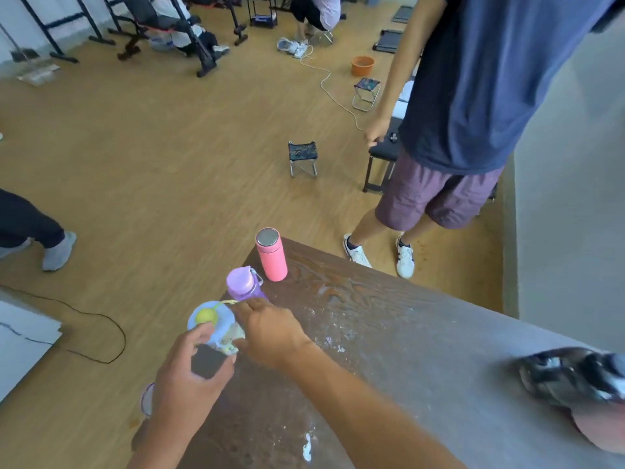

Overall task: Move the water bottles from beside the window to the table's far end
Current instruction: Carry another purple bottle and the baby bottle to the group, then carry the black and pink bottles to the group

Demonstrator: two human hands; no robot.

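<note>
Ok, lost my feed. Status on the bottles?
Both hands, left and right, on pale blue bottle at table corner. Purple bottle, pink flask already standing. Nothing blocking.

- Worktop [422, 333]: dark wood, visible grain, worn finish with white flecks and smears.
- Pink bottle [272, 262]: smooth matt body; cap top of bright, reflective metal.
- Purple bottle [241, 284]: smooth plastic, slight sheen on the lid.
- Pale blue bottle [216, 324]: smooth plastic lid with a yellow knob.
- Floor [152, 164]: light wood-look boards, satin finish.
- Folding stool [302, 157]: patterned cloth seat, shiny metal legs.
</note>
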